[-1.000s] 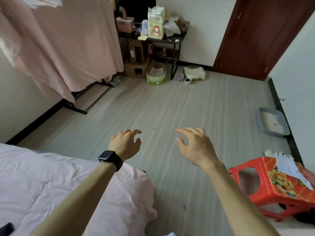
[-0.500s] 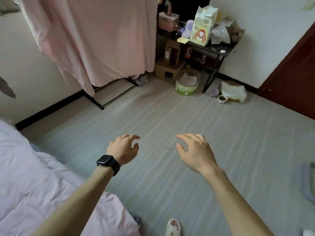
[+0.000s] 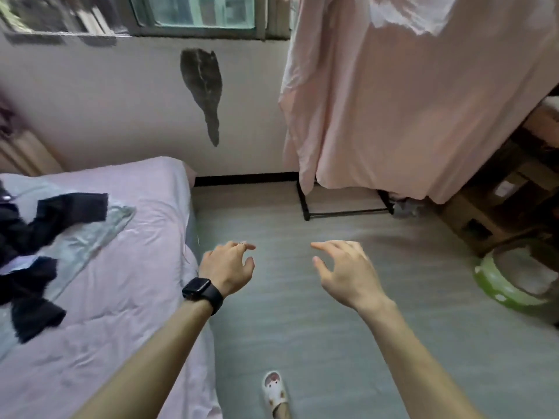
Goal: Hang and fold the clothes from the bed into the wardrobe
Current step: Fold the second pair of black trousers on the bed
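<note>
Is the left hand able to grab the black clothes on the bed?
Probably yes. The left hand is empty, hovering beside the bed, and nothing lies between it and the black clothes, though it must stretch sideways.

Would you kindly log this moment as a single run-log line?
stage: nothing picked up yet | left hand: open, empty | right hand: open, empty | black crumpled clothes: lying on lilac-sheeted bed, untouched

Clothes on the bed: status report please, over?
Left hand and right hand open, both empty. Dark clothes lie on the bed, not yet picked up. Nothing in the way.
</note>
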The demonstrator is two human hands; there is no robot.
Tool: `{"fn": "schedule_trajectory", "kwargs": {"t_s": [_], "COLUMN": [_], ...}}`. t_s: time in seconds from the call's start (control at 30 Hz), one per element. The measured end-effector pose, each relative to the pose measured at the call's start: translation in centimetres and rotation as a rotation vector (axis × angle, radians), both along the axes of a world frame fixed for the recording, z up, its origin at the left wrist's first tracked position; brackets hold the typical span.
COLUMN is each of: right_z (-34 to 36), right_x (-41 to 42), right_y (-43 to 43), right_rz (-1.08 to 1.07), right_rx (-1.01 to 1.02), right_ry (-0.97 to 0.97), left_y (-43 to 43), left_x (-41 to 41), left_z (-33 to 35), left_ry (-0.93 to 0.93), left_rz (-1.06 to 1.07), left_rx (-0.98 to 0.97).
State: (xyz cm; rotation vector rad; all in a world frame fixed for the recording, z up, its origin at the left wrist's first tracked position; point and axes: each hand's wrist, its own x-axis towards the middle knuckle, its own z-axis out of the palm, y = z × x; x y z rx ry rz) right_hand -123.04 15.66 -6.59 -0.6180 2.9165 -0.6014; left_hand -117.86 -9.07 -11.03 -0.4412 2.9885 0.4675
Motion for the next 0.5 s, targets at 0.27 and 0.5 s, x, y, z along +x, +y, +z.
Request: {"fn": "schedule_trajectory", "kwargs": {"t_s": [0.27, 0.5], "right_z": [2.1, 0.6], "right_x": [-17.8, -30.4], "right_y": [-13.6, -27.8], "right_rz": [0.296, 0.621], "right_rx": [-0.032, -0.007], "right_ry": [-0.003, -0.01], "left_y": [-10.9, -20.6], "left_x": [-10.0, -17.2], "left_z": [2.4, 2.0], "left_ry": [0.0, -0.034], "left_rz": [0.311, 0.625], "left_rx": [-0.051, -0.073]}}
